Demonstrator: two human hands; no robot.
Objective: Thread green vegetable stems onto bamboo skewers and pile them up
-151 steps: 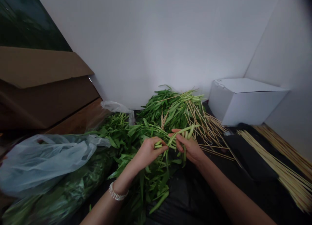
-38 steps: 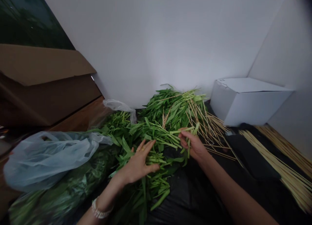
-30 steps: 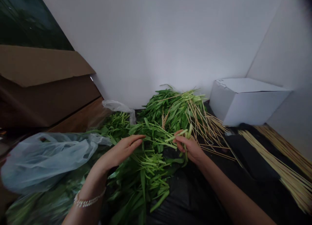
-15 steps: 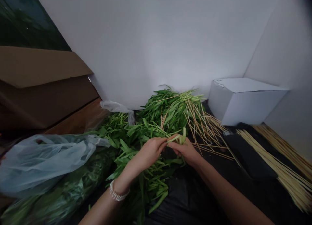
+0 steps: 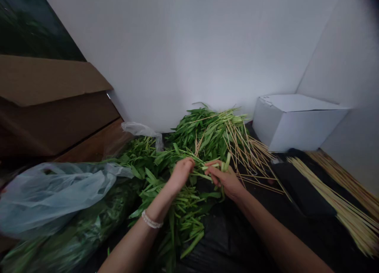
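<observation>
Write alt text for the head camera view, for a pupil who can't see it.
A bare right hand holds pale green stems over loose leafy greens, the left hand curled nearby. Behind lies a leafy heap with thin wooden sticks; a plastic bag sits left, a white box right.

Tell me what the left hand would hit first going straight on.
The left hand would likely meet the green stems first, just beyond its curled fingers, with the leafy pile farther behind; depth is unclear here.
</observation>
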